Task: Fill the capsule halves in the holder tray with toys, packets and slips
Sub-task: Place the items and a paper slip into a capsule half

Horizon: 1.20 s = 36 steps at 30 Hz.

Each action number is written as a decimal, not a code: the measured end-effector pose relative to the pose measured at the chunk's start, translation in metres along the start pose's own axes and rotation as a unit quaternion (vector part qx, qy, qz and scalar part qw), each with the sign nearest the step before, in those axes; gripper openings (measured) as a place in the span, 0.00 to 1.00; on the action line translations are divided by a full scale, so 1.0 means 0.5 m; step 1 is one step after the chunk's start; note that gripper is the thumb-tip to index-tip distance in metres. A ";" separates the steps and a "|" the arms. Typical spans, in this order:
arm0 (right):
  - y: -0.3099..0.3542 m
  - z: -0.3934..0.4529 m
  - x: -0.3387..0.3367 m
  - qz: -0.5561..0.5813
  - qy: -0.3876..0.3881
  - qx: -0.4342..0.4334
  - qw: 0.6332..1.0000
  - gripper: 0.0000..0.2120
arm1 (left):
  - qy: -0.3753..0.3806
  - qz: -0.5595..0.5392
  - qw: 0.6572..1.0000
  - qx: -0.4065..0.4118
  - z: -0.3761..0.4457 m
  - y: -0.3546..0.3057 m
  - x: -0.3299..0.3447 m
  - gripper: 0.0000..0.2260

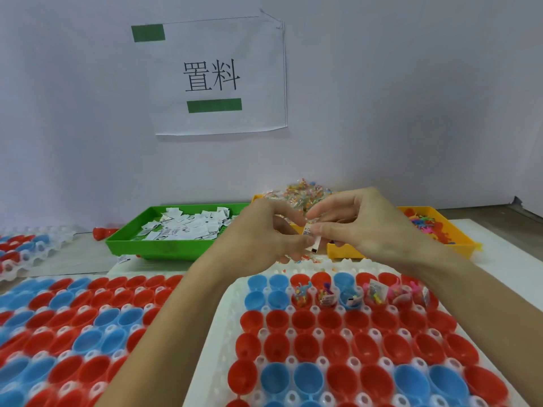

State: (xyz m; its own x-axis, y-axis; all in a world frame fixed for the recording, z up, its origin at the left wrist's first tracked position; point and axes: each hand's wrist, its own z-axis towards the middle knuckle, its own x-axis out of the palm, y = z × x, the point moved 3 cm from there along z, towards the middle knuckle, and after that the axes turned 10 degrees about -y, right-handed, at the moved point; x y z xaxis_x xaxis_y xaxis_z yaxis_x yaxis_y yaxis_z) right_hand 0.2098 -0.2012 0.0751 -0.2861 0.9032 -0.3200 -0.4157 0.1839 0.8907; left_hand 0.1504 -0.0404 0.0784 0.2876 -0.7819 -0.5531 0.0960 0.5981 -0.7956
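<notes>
Above the far row of the holder tray, my left hand and right hand together pinch one paper slip. Step: slip insertion, I judge. Next: lower it into an unfilled capsule half.

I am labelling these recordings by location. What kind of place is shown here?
Probably a manual packing station in a small factory or workshop. A holder tray of red and blue capsule halves lies on the bench, a green bin holds paper slips, and a printed Chinese sign hangs on the wall.
</notes>
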 end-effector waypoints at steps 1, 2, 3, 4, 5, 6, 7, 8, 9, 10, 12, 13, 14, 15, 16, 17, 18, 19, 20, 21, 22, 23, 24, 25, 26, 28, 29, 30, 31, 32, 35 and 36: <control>0.001 -0.001 0.005 0.004 -0.003 -0.008 1.000 0.05 | -0.001 -0.011 1.000 -0.007 0.001 0.003 -0.001 0.08; 0.000 -0.001 0.010 0.007 -0.006 -0.015 1.000 0.05 | 0.001 -0.024 1.000 -0.012 0.002 0.007 -0.002 0.06; -0.001 -0.001 0.013 0.005 -0.009 -0.023 1.000 0.05 | 0.003 -0.038 0.999 -0.016 0.003 0.010 -0.004 0.05; -0.001 -0.001 0.015 -0.007 -0.011 -0.035 0.999 0.05 | 0.006 -0.050 0.999 -0.020 0.004 0.014 -0.007 0.05; 0.000 0.000 0.015 -0.024 -0.009 -0.047 0.999 0.05 | 0.008 -0.059 0.998 -0.023 0.005 0.018 -0.010 0.05; 0.001 0.000 0.015 -0.038 -0.002 -0.057 0.998 0.04 | 0.011 -0.063 0.998 -0.023 0.005 0.021 -0.013 0.06; 0.001 -0.001 0.015 -0.046 0.012 -0.062 0.997 0.04 | 0.017 -0.063 0.998 -0.021 0.006 0.024 -0.015 0.05; 0.001 -0.003 0.016 -0.052 0.028 -0.064 0.996 0.03 | 0.025 -0.059 0.998 -0.017 0.007 0.026 -0.017 0.05; 0.001 -0.004 0.017 -0.061 0.043 -0.067 0.995 0.02 | 0.036 -0.051 0.998 -0.014 0.008 0.027 -0.017 0.05; 0.001 -0.005 0.018 -0.075 0.053 -0.073 0.993 0.01 | 0.048 -0.039 0.998 -0.011 0.008 0.030 -0.018 0.05; -0.002 -0.006 0.022 -0.103 0.063 -0.085 0.989 0.02 | 0.065 0.004 0.998 -0.010 0.010 0.036 -0.022 0.04; -0.003 -0.005 0.024 -0.121 0.071 -0.090 0.986 0.03 | 0.066 0.032 0.997 -0.011 0.012 0.042 -0.027 0.04; -0.004 -0.006 0.027 -0.141 0.081 -0.095 0.982 0.03 | 0.063 0.063 0.996 -0.011 0.013 0.048 -0.033 0.04; -0.006 -0.007 0.030 -0.160 0.095 -0.099 0.977 0.03 | 0.058 0.090 0.994 -0.010 0.014 0.054 -0.039 0.05; -0.007 -0.010 0.035 -0.177 0.110 -0.103 0.973 0.03 | 0.054 0.109 0.992 -0.008 0.015 0.058 -0.045 0.05; -0.008 -0.013 0.041 -0.189 0.125 -0.107 0.968 0.03 | 0.052 0.118 0.992 -0.006 0.016 0.062 -0.049 0.05; -0.010 -0.016 0.047 -0.200 0.141 -0.111 0.963 0.03 | 0.051 0.119 0.992 -0.006 0.017 0.063 -0.052 0.06; -0.012 -0.019 0.052 -0.210 0.154 -0.114 0.959 0.03 | 0.052 0.115 0.992 -0.006 0.017 0.064 -0.054 0.06; -0.014 -0.021 0.057 -0.218 0.164 -0.116 0.955 0.03 | 0.054 0.114 0.992 -0.004 0.017 0.063 -0.054 0.06; -0.016 -0.021 0.060 -0.223 0.171 -0.116 0.953 0.03 | 0.058 0.115 0.992 -0.002 0.017 0.062 -0.054 0.07; -0.018 -0.021 0.060 -0.226 0.174 -0.114 0.952 0.03 | 0.063 0.117 0.991 0.000 0.017 0.062 -0.053 0.07; -0.020 -0.021 0.060 -0.227 0.177 -0.112 0.951 0.03 | 0.068 0.119 0.991 0.001 0.017 0.062 -0.051 0.07; -0.022 -0.021 0.061 -0.228 0.181 -0.111 0.950 0.04 | 0.073 0.120 0.990 0.001 0.017 0.062 -0.049 0.07; -0.023 -0.022 0.061 -0.230 0.183 -0.111 0.949 0.04 | 0.079 0.119 0.990 0.001 0.016 0.063 -0.047 0.07; -0.024 -0.022 0.061 -0.234 0.185 -0.111 0.948 0.04 | 0.085 0.119 0.989 0.001 0.016 0.063 -0.045 0.07; -0.026 -0.023 0.061 -0.243 0.182 -0.114 0.946 0.04 | 0.101 0.121 0.987 0.003 0.015 0.064 -0.041 0.06; -0.026 -0.022 0.060 -0.247 0.180 -0.114 0.945 0.04 | 0.111 0.124 0.986 0.004 0.014 0.064 -0.039 0.06; -0.026 -0.022 0.059 -0.251 0.178 -0.114 0.945 0.04 | 0.121 0.128 0.984 0.005 0.014 0.063 -0.036 0.06; -0.027 -0.021 0.058 -0.255 0.179 -0.113 0.944 0.05 | 0.131 0.131 0.983 0.007 0.012 0.062 -0.033 0.05; -0.027 -0.021 0.058 -0.258 0.181 -0.114 0.942 0.05 | 0.140 0.134 0.981 0.010 0.011 0.061 -0.029 0.05; -0.031 -0.022 0.062 -0.267 0.192 -0.115 0.937 0.04 | 0.160 0.145 0.976 0.014 0.009 0.059 -0.017 0.05; -0.032 -0.023 0.063 -0.269 0.198 -0.113 0.936 0.03 | 0.165 0.150 0.975 0.013 0.008 0.059 -0.014 0.05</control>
State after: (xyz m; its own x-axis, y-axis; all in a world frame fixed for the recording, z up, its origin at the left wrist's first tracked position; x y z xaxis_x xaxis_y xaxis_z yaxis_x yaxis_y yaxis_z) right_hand 0.1975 -0.1800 0.0471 -0.2621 0.4802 -0.8371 -0.7514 0.4428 0.4893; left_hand 0.1552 -0.0164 0.0596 -0.0155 -0.5819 -0.8131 0.0793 0.8099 -0.5811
